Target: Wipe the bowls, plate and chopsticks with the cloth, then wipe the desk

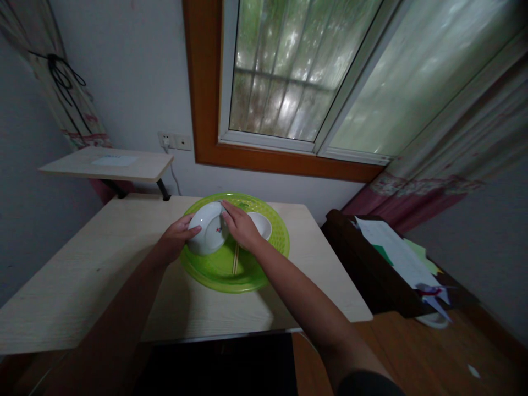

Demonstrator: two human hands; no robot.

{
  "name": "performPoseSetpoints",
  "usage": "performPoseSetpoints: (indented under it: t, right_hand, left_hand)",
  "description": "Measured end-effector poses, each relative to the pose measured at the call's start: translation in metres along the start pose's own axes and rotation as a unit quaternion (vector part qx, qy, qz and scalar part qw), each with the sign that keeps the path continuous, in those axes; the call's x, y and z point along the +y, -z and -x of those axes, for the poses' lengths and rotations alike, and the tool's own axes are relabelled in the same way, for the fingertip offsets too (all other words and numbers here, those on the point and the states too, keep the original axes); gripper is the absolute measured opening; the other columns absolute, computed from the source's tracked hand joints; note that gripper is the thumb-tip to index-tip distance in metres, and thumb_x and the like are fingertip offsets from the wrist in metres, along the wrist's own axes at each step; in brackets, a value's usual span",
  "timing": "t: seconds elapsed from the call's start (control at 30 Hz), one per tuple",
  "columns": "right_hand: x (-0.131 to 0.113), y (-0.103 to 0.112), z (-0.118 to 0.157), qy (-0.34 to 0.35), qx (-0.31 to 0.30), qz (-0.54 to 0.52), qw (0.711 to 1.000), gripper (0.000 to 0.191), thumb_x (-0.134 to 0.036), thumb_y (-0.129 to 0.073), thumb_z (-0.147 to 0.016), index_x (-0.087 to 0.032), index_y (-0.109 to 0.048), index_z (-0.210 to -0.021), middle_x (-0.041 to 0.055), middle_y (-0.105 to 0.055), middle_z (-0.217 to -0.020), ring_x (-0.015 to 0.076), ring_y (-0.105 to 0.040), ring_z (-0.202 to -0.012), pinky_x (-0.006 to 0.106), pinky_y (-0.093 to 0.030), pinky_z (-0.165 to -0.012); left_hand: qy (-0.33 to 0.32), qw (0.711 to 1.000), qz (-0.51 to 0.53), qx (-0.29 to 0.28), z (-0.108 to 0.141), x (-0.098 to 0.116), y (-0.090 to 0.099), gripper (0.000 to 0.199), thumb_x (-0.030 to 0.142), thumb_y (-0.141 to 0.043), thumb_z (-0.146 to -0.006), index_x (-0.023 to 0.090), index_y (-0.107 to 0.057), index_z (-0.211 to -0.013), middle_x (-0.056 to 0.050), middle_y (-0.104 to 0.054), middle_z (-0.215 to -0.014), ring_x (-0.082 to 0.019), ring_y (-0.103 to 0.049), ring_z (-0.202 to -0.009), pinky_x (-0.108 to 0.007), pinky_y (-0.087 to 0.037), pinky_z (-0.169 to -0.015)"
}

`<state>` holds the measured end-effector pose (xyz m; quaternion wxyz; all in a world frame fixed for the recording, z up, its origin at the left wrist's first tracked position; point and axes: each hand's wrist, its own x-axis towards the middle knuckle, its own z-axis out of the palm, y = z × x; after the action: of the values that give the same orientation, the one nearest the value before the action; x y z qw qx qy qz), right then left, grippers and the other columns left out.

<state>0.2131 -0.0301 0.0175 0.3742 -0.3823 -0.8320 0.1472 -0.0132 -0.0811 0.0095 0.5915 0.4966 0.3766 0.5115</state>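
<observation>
A white plate with a small red mark is held tilted between both hands above a round green tray. My left hand grips its left edge, the thumb on its face. At the upper right edge, my right hand holds the same plate. Behind my right hand a white bowl sits on the tray, partly hidden. A pair of chopsticks lies on the tray below the hands.
The tray rests on a pale wooden table. A raised shelf stands at the back left. To the right, a dark brown piece of furniture holds papers. A wall and a window are behind the table.
</observation>
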Motion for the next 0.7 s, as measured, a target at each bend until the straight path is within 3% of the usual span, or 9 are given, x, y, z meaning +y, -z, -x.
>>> performPoseSetpoints:
  t: [0.2, 0.27, 0.57, 0.7]
  right_hand:
    - [0.0, -0.007, 0.004, -0.013, -0.017, -0.047, 0.999, 0.07, -0.054, -0.042, -0.103, -0.018, -0.027, -0.161, 0.0131, -0.026, -0.167, 0.0245, -0.023, -0.156, 0.047, -0.023, -0.127]
    - [-0.001, -0.011, 0.003, -0.024, -0.014, -0.053, 0.998, 0.076, -0.057, -0.043, -0.102, -0.017, -0.022, -0.163, 0.0147, -0.026, -0.167, 0.0255, -0.024, -0.155, 0.047, -0.023, -0.127]
    - [0.009, -0.013, -0.003, -0.092, 0.017, -0.045, 0.995, 0.065, -0.055, -0.028, -0.106, -0.014, -0.044, -0.153, 0.0165, -0.051, -0.153, 0.0254, -0.048, -0.143, 0.046, -0.033, -0.123]
    - [0.001, -0.012, -0.003, -0.012, 0.02, -0.017, 1.0, 0.055, -0.044, -0.033, -0.107, -0.017, -0.044, -0.153, 0.0126, -0.047, -0.157, 0.0227, -0.041, -0.148, 0.045, -0.03, -0.126]
  left_hand:
    - [0.002, 0.999, 0.04, 0.01, 0.003, 0.004, -0.001, 0.076, 0.037, -0.085, -0.073, 0.013, -0.057, -0.139, -0.012, -0.077, -0.101, -0.027, -0.073, -0.083, -0.032, -0.055, -0.074]
    - [0.004, 0.999, 0.044, 0.006, 0.004, 0.005, -0.001, 0.076, 0.037, -0.085, -0.073, 0.013, -0.057, -0.14, -0.011, -0.077, -0.1, -0.027, -0.073, -0.082, -0.032, -0.055, -0.074]
    - [0.008, 1.0, 0.025, 0.012, 0.001, 0.0, 0.002, 0.073, 0.039, -0.086, -0.07, 0.012, -0.06, -0.133, -0.012, -0.077, -0.1, -0.028, -0.073, -0.085, -0.031, -0.054, -0.072]
    - [0.009, 0.999, 0.024, 0.02, 0.0, -0.001, 0.001, 0.072, 0.039, -0.086, -0.07, 0.012, -0.061, -0.131, -0.012, -0.077, -0.099, -0.029, -0.072, -0.087, -0.032, -0.053, -0.074]
